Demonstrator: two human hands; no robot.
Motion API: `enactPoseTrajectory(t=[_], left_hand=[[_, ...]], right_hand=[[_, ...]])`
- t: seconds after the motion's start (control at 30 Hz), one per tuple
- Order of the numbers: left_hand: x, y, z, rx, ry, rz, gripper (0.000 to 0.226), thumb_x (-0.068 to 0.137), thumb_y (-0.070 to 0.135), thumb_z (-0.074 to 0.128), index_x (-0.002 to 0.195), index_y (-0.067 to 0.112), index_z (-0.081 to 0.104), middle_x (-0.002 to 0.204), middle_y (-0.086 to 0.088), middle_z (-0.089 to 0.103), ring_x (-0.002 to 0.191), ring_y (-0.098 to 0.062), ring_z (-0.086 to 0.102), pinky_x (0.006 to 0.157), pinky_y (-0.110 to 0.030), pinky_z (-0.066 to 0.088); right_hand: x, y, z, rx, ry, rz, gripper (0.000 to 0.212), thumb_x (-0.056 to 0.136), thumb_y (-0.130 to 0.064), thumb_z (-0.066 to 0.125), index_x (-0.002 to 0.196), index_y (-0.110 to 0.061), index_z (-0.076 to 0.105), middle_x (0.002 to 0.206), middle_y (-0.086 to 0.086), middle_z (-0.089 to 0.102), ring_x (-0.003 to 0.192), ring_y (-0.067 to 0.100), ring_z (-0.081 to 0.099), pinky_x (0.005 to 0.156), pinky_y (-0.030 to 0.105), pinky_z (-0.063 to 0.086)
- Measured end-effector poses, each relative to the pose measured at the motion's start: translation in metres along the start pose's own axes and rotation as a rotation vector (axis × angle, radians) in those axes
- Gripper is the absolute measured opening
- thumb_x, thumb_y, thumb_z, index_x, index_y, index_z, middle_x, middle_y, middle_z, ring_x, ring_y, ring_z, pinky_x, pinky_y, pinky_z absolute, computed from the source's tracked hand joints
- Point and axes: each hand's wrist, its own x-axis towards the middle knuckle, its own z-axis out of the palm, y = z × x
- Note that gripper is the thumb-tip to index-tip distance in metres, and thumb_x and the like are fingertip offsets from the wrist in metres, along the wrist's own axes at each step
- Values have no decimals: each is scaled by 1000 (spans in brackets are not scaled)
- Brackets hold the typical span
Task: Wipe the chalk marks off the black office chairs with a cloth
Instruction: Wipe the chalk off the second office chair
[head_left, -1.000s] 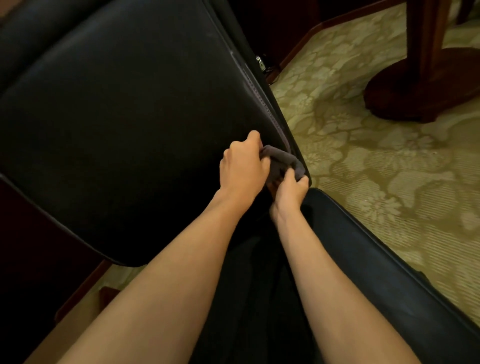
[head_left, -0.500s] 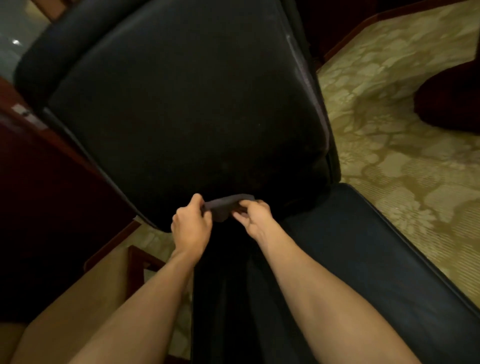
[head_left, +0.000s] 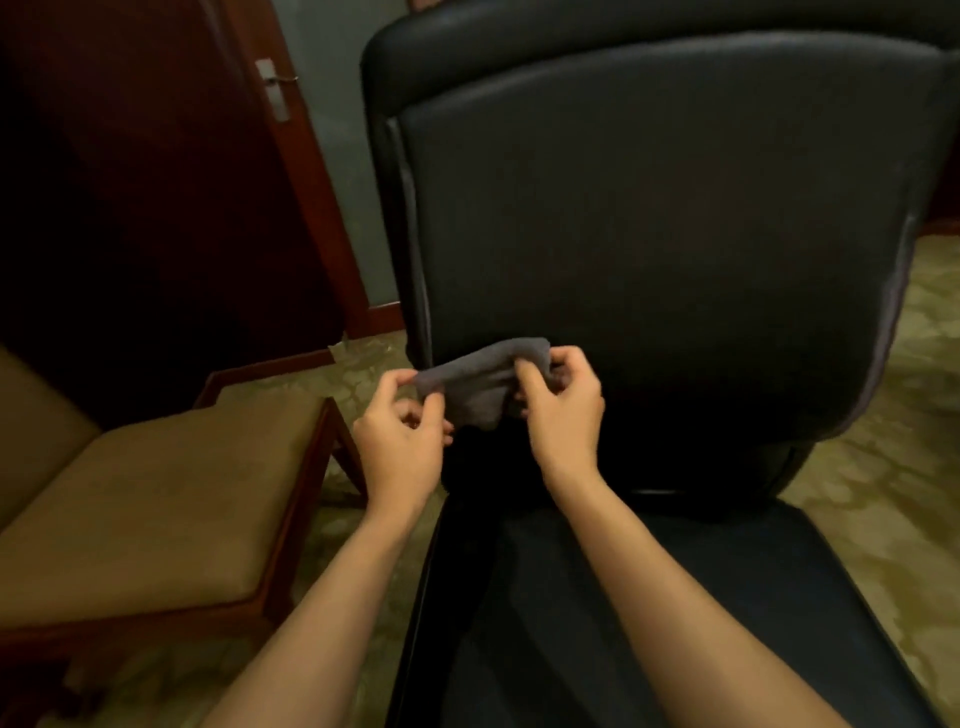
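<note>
Before smooth black chair (head_left: 660, 218) — both hands pinch soft grey cloth (head_left: 483, 382).

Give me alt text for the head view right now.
Both hands, left and right, pinch a grey cloth in front of the lower backrest of a black chair. A tan stool stands to the left on patterned carpet, with a wooden door behind.

Two forearms in view, both bare to the frame's lower edge. Left hand (head_left: 400, 447), right hand (head_left: 563, 410): no sleeves, gloves, rings or watch seen.
</note>
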Motion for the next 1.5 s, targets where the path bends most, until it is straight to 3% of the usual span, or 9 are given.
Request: enactPoseTrajectory(t=[0.13, 0.3, 0.4, 0.6, 0.77, 1.0, 1.27, 1.4, 1.5], left_hand=[[36, 22, -16, -84, 99, 56, 10, 90, 35, 68, 87, 27, 62, 79, -4, 61, 73, -18, 60, 64, -36, 49], [79, 55, -40, -113, 275, 96, 26, 90, 38, 70, 76, 20, 56, 70, 5, 55, 64, -9, 50, 59, -23, 38], [99, 56, -58, -167, 280, 16, 31, 93, 38, 68, 72, 19, 54, 61, 8, 54, 56, -6, 49, 54, -25, 37], [92, 15, -59, -363, 137, -235, 40, 93, 34, 71, 63, 20, 48, 42, 15, 42, 44, -1, 36, 51, -26, 31], [103, 11, -52, -466, 159, -296, 32, 92, 25, 71, 66, 18, 53, 50, 10, 47, 50, -9, 42, 56, -30, 36], [70, -26, -34, -451, 105, -424, 8, 91, 26, 68, 86, 21, 69, 84, -4, 74, 85, -25, 70, 78, -45, 56], [136, 17, -51, -88, 247, -117, 20, 88, 40, 71, 80, 26, 60, 113, 6, 52, 108, -17, 49, 88, -29, 41], [158, 2, -50, -224, 39, -247, 30, 70, 51, 72, 72, 22, 63, 102, -5, 69, 105, -29, 60, 89, -39, 49], [150, -12, -38, -409, -118, -264, 18, 81, 29, 73, 79, 12, 67, 86, -7, 69, 85, -17, 64, 73, -26, 49]], right_hand=[[14, -61, 23, -272, 75, -288, 11, 90, -24, 68, 87, -20, 58, 70, -13, 59, 72, 7, 60, 68, 25, 43], [35, -135, 62, -440, 12, -523, 13, 91, -32, 66, 94, -19, 62, 65, -11, 57, 76, 21, 66, 73, 38, 51], [50, -165, 99, -508, -101, -631, 17, 89, -33, 64, 98, -19, 62, 79, -1, 68, 82, 29, 69, 76, 47, 54], [56, -166, 142, -942, -247, -776, 25, 94, -32, 59, 110, -13, 52, 105, 11, 68, 100, 40, 61, 69, 35, 34], [51, -156, 143, -953, -228, -685, 26, 93, -29, 58, 111, -12, 50, 103, 13, 66, 97, 42, 59, 70, 36, 34], [23, -123, 120, -976, -345, -577, 22, 89, -28, 62, 102, -17, 49, 97, 13, 65, 92, 41, 60, 69, 37, 41], [79, -171, 150, -910, -238, -655, 20, 88, -24, 62, 98, -12, 50, 96, 12, 65, 93, 39, 61, 68, 35, 40], [80, -161, 150, -932, -246, -587, 23, 86, -25, 62, 97, -15, 45, 96, 13, 66, 88, 39, 65, 76, 44, 54], [75, -145, 140, -858, -270, -484, 23, 78, -30, 62, 92, -21, 47, 87, 10, 69, 75, 34, 70, 73, 46, 59]])
